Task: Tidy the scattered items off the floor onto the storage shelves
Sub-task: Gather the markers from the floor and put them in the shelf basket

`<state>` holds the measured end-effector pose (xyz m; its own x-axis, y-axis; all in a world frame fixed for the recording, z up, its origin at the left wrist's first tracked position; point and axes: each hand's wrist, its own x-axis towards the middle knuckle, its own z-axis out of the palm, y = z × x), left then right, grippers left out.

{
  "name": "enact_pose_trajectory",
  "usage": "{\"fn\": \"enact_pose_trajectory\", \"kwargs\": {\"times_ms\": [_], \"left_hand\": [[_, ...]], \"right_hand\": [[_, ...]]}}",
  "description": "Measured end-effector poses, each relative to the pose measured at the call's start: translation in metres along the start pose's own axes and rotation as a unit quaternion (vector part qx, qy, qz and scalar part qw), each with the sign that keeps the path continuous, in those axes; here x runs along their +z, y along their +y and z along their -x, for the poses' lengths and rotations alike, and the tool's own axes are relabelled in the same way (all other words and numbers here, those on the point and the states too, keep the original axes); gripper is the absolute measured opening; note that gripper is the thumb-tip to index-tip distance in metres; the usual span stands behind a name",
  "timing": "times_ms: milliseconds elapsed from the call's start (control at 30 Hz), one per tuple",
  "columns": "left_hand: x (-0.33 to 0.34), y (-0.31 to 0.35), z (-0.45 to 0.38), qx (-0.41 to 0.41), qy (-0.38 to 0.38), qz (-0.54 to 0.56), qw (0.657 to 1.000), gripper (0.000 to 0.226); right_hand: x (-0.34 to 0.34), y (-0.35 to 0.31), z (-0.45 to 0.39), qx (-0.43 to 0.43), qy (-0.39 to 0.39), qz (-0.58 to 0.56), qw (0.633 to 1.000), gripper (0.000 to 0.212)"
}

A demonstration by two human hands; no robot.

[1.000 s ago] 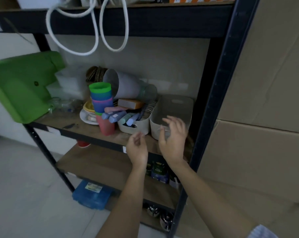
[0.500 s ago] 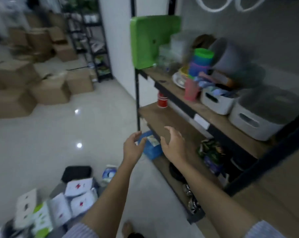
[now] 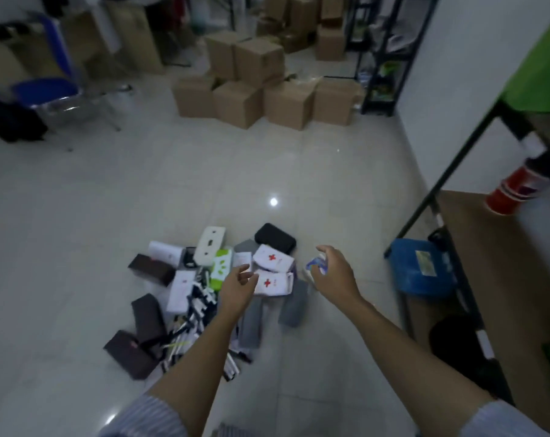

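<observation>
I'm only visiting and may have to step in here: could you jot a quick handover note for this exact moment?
Left hand: open, empty, above the pile.
Right hand: open, empty, above a small blue-and-white item.
Floor pile: two red-cross boxes, black case, dark brown boxes, white boxes, grey pouches, loose pens.
Shelf unit to the right: red cups, blue case.
Done: nothing picked up now.
Left: move the whole pile onto the shelves.

Two red-cross boxes (image 3: pixel 272 259), three dark brown boxes (image 3: pixel 151 269), one blue chair (image 3: pixel 46 86).

Left hand (image 3: pixel 236 287) and right hand (image 3: pixel 335 274) outstretched, fingers seemingly relaxed.
</observation>
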<state>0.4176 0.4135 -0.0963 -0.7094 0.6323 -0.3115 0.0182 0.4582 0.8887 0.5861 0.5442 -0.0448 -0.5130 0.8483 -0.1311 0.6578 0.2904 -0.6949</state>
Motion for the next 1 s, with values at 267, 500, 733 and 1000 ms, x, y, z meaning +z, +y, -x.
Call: {"fn": "enact_pose_trajectory", "kwargs": {"times_ms": [267,500,733,1000], "left_hand": [[-0.156,-0.083,0.001,-0.098,0.086,0.020,0.991,0.041],[-0.229,-0.127,0.003,-0.150,0.146,0.038,0.977,0.042],[-0.232,-0.165,-0.006,-0.219,0.223,0.156,0.937,0.055],[-0.189,-0.253,-0.040,-0.272,0.315,0.225,0.881,0.031]], "right_hand": [[0.138,-0.098,0.001,-0.010,-0.097,-0.030,0.995,0.029],[0.226,-0.150,0.002,-0.021,-0.218,-0.015,0.976,0.029],[0.296,-0.159,-0.014,-0.046,-0.292,-0.006,0.955,0.027],[0.401,-0.101,-0.029,-0.039,-0.367,0.016,0.929,0.029]]}}
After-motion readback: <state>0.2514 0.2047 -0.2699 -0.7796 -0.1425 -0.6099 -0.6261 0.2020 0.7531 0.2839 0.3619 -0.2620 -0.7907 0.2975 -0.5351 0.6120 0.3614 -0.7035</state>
